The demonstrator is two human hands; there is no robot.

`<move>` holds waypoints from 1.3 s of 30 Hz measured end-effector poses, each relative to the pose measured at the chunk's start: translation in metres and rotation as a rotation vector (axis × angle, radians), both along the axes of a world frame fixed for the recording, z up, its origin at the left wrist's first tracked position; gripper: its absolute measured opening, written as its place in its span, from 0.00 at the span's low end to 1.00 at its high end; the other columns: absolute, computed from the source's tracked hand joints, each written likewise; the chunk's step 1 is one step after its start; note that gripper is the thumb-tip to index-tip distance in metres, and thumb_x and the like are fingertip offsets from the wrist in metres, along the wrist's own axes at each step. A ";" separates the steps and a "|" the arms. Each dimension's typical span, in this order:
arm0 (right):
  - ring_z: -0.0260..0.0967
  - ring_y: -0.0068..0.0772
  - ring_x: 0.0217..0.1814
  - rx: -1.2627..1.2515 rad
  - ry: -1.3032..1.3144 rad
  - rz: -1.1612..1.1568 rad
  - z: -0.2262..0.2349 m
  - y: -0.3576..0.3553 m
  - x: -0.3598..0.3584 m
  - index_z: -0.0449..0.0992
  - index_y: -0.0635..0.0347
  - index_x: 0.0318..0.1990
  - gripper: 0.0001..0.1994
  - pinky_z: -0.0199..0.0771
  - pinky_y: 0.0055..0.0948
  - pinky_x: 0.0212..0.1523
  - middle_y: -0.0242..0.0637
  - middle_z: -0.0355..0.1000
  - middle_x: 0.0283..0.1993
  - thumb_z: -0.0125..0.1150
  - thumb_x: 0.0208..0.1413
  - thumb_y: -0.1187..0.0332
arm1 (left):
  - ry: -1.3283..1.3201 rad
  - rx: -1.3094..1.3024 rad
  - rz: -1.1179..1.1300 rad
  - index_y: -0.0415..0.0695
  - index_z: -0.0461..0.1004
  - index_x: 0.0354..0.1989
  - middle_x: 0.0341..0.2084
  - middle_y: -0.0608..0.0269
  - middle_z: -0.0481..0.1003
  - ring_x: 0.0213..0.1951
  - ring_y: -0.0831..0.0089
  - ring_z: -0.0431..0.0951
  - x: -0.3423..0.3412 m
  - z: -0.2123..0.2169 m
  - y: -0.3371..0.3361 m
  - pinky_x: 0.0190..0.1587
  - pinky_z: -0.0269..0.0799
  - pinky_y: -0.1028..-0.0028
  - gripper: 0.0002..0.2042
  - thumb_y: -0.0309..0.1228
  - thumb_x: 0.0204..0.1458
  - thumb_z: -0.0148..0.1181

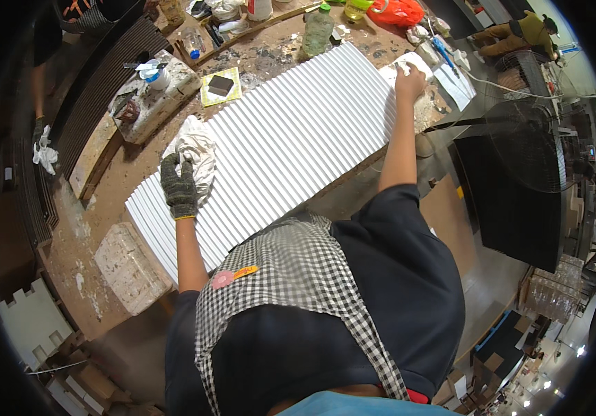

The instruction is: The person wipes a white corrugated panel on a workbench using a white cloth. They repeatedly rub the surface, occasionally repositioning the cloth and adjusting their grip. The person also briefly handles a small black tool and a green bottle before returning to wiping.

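Note:
A broad row of white strips (pixel 291 128), laid side by side, stretches across the worktable in front of me. My left hand (pixel 179 186), in a dark knit glove, grips a bunched white cloth (pixel 199 149) over the left part of the strips. At the far right end, my bare right hand (pixel 410 82) has its fingers curled onto a smaller white cloth (pixel 419 64). Its fingertips are partly lost against the white.
Left of the strips are a stained block (pixel 132 267) and another block (pixel 156 97) carrying cups. A yellow sheet (pixel 221 87) with a dark pad, a green bottle (pixel 317 31) and a red bag (pixel 398 12) lie beyond. A fan (pixel 520 142) stands right; co-workers are at both upper sides.

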State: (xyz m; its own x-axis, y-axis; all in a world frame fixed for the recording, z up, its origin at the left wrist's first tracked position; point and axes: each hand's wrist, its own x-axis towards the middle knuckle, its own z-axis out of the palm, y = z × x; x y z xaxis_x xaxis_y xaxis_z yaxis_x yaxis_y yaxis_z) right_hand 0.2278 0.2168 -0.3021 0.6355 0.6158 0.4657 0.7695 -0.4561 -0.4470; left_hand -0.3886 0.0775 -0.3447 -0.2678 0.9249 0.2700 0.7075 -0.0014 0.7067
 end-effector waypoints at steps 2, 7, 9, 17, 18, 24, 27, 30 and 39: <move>0.75 0.38 0.50 0.190 0.437 0.462 0.007 -0.015 -0.045 0.83 0.56 0.52 0.16 0.74 0.40 0.53 0.41 0.80 0.46 0.69 0.59 0.60 | -0.133 0.077 0.013 0.38 0.74 0.50 0.45 0.54 0.78 0.45 0.60 0.79 0.010 0.004 0.000 0.49 0.77 0.61 0.15 0.33 0.60 0.65; 0.48 0.45 0.81 -0.065 1.201 1.300 0.025 -0.129 -0.278 0.60 0.47 0.74 0.34 0.64 0.45 0.73 0.45 0.53 0.78 0.62 0.60 0.73 | -1.071 -0.023 -0.417 0.45 0.69 0.64 0.58 0.49 0.72 0.57 0.59 0.76 0.088 0.024 -0.031 0.54 0.79 0.66 0.28 0.42 0.58 0.68; 0.41 0.46 0.83 -0.167 1.380 1.284 0.005 -0.170 -0.325 0.55 0.51 0.77 0.33 0.46 0.49 0.79 0.50 0.51 0.79 0.59 0.68 0.60 | -0.437 0.107 -0.539 0.45 0.68 0.66 0.61 0.49 0.71 0.64 0.56 0.69 0.122 0.043 -0.032 0.67 0.67 0.58 0.27 0.37 0.59 0.65; 0.66 0.48 0.67 -0.165 0.548 0.778 0.093 -0.181 -0.245 0.72 0.62 0.59 0.24 0.69 0.44 0.65 0.49 0.69 0.63 0.67 0.60 0.60 | -0.083 0.148 -0.261 0.45 0.80 0.50 0.52 0.53 0.78 0.57 0.54 0.74 0.073 0.031 0.035 0.65 0.64 0.56 0.12 0.33 0.61 0.61; 0.63 0.54 0.70 -0.415 0.390 0.696 0.093 -0.185 -0.245 0.72 0.61 0.59 0.23 0.65 0.49 0.68 0.53 0.66 0.66 0.66 0.61 0.58 | -0.104 0.065 -0.196 0.43 0.80 0.50 0.50 0.51 0.79 0.55 0.52 0.75 0.061 0.015 0.049 0.64 0.65 0.55 0.13 0.35 0.62 0.61; 0.41 0.72 0.79 -0.427 -0.019 0.641 0.005 -0.156 -0.282 0.75 0.60 0.60 0.26 0.42 0.69 0.74 0.58 0.47 0.79 0.55 0.65 0.50 | 0.483 0.005 -0.199 0.41 0.80 0.50 0.48 0.45 0.80 0.52 0.48 0.77 0.067 0.022 0.060 0.59 0.69 0.52 0.22 0.48 0.62 0.58; 0.40 0.70 0.80 -0.349 -0.001 0.661 -0.014 -0.084 -0.318 0.76 0.55 0.61 0.26 0.38 0.64 0.77 0.58 0.44 0.80 0.49 0.67 0.47 | 0.392 0.010 -0.219 0.41 0.80 0.50 0.46 0.45 0.80 0.50 0.48 0.78 0.060 0.024 0.058 0.58 0.69 0.52 0.21 0.47 0.61 0.59; 0.53 0.66 0.76 -0.389 -0.141 0.701 -0.019 -0.003 -0.340 0.78 0.55 0.58 0.24 0.44 0.64 0.75 0.59 0.63 0.70 0.51 0.66 0.49 | 0.457 0.052 -0.242 0.41 0.81 0.48 0.45 0.45 0.81 0.50 0.48 0.78 0.065 0.023 0.066 0.58 0.70 0.53 0.20 0.46 0.61 0.60; 0.76 0.56 0.56 -0.291 0.413 0.757 0.095 -0.026 -0.229 0.68 0.59 0.64 0.32 0.75 0.46 0.59 0.51 0.78 0.56 0.62 0.61 0.46 | 0.382 -0.018 -0.226 0.40 0.80 0.50 0.48 0.45 0.80 0.54 0.47 0.77 0.061 0.026 0.060 0.62 0.67 0.52 0.19 0.42 0.59 0.63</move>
